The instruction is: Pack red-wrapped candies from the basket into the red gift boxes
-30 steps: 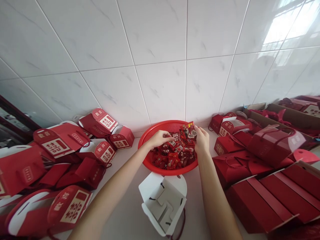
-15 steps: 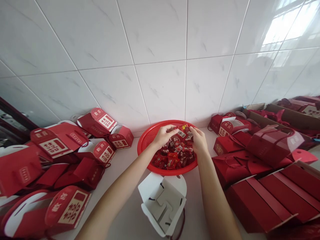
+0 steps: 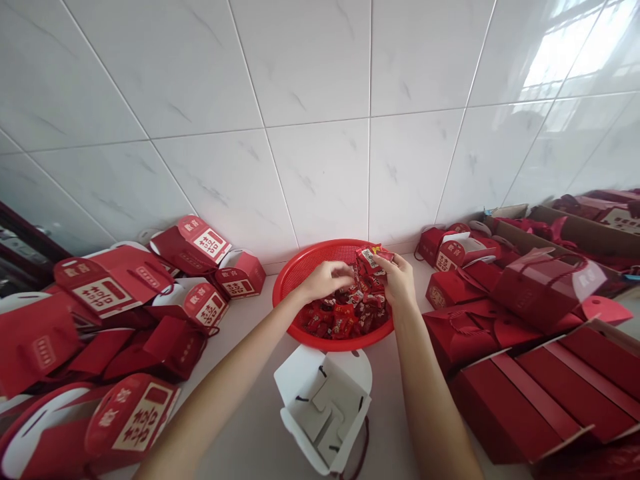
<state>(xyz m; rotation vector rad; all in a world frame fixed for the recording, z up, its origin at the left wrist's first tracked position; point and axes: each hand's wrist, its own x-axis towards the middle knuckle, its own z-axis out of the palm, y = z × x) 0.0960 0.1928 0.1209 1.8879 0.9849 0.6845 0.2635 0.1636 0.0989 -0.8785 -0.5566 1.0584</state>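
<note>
A red plastic basket (image 3: 295,272) stands against the tiled wall, holding a heap of red-wrapped candies (image 3: 345,320). At its right side my right hand (image 3: 400,280) is closed on several wrapped candies (image 3: 371,259), lifted over the heap. My left hand (image 3: 326,280) hovers above the left part of the heap, its fingers bent with a gap between thumb and forefinger, and no candy shows in it. Between my forearms, in front of the basket, an unlidded gift box (image 3: 320,407) shows its white inside and interlocked bottom flaps; a dark red cord lies beside it.
Finished-looking red gift boxes (image 3: 113,280) with printed characters are piled on the left. More red boxes (image 3: 480,333) lie on the right, with flat-sided red boxes (image 3: 540,393) nearer me. A brown cardboard carton (image 3: 565,230) stands at the back right.
My left hand has drawn away from the candies in my right hand and moved slightly left and down. My right hand keeps its candies near the basket's right side.
</note>
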